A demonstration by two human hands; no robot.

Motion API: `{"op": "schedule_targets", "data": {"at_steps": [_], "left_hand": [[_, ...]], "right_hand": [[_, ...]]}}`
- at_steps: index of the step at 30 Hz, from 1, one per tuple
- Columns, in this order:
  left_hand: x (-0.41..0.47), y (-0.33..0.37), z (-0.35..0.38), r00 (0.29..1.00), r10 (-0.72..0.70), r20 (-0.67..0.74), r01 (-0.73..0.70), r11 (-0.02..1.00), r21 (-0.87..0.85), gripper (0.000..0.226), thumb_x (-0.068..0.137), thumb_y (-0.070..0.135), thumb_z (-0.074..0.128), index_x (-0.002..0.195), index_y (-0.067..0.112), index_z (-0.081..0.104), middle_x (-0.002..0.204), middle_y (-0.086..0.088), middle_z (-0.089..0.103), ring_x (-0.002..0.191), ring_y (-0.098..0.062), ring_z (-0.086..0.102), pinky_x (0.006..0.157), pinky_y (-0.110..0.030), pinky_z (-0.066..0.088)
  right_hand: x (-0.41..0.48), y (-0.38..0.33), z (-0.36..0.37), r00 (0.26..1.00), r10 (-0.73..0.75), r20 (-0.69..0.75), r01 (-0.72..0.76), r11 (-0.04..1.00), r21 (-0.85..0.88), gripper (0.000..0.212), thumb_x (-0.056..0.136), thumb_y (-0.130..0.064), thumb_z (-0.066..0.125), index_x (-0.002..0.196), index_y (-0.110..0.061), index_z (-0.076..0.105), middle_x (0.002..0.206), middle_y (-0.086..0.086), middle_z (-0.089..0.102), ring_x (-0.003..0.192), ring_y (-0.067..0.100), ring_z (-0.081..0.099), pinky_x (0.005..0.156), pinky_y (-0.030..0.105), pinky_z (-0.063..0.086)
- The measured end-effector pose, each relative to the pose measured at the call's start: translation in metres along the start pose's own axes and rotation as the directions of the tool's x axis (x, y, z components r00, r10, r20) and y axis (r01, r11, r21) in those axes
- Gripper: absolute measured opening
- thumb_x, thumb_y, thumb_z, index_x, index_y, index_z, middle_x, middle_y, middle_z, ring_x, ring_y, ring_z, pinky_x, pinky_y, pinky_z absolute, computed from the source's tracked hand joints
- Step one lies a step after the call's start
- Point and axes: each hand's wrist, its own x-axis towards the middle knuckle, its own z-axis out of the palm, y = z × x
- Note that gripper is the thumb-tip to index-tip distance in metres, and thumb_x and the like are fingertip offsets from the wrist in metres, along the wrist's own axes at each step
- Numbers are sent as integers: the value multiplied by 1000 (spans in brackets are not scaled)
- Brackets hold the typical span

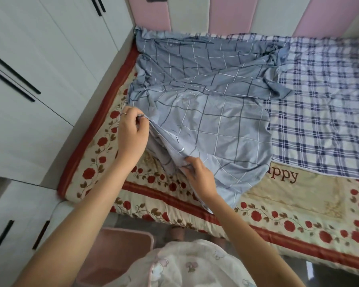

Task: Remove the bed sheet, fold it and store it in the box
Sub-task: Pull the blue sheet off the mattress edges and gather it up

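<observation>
Bed sheet [205,112] (blue-grey, thin check lines) lay loose and rumpled on the bed, running from frame centre up to the 11 o'clock corner by the headboard [236,13]. Its right side was folded back on itself at about 1 o'clock.

Left hand [130,131] was at 9 o'clock from centre, its fingers [133,115] curled and pinching the sheet's near-left edge, with a ring visible on one finger. Right hand [199,179] was just below centre at 5 o'clock, its fingers [190,163] closed on a bunched handful of the same edge. The cloth between the two hands was raised in a gathered ridge, and the rest of it fanned out flat toward 3 o'clock.

Under the sheet:
- navy-and-white plaid sheet [323,112], exposed at 2 to 3 o'clock
- rose-print quilt [298,214] with a red border, exposed along the near and left sides of the bed

Pink box [120,241] sat on the floor at 7 o'clock, just beside the bed's foot. It was partly hidden by the left forearm and the person's clothing, so I couldn't tell what was in it. The sheet wasn't touching it.

White wardrobe [29,79] with black handles stood at 9 to 10 o'clock, tight against the bed
</observation>
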Motion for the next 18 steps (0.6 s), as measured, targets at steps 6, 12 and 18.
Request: {"op": "schedule_targets", "data": {"at_steps": [6, 12, 18], "left_hand": [[-5, -2, -5, 996, -61, -65, 61, 998, -9, 12, 87, 3, 44, 79, 8, 51, 74, 9, 39, 67, -14, 42, 60, -26, 29], [-9, -4, -16, 986, -137, -95, 136, 991, -15, 13, 89, 3, 43, 77, 9, 46, 70, 10, 38, 61, -2, 36, 56, -10, 29], [-9, -5, -28, 971, -189, -144, 184, 982, -44, 16, 88, 4, 40, 73, 8, 42, 61, 6, 36, 52, -7, 32, 49, -20, 25]], "right_hand": [[-12, 4, 7, 995, -95, 11, 95, 992, -78, 20, 92, -30, 56, 106, -17, 60, 94, -1, 58, 73, 21, 61, 57, 29, 47], [-19, 13, 10, 989, -141, 53, 147, 980, -131, 10, 89, -20, 55, 92, -22, 46, 82, 0, 58, 56, 27, 55, 46, 32, 44], [-14, 3, 14, 958, 1, 287, 64, 974, -218, 31, 90, -37, 44, 94, -13, 63, 80, 1, 60, 70, 29, 61, 55, 27, 39]]}}
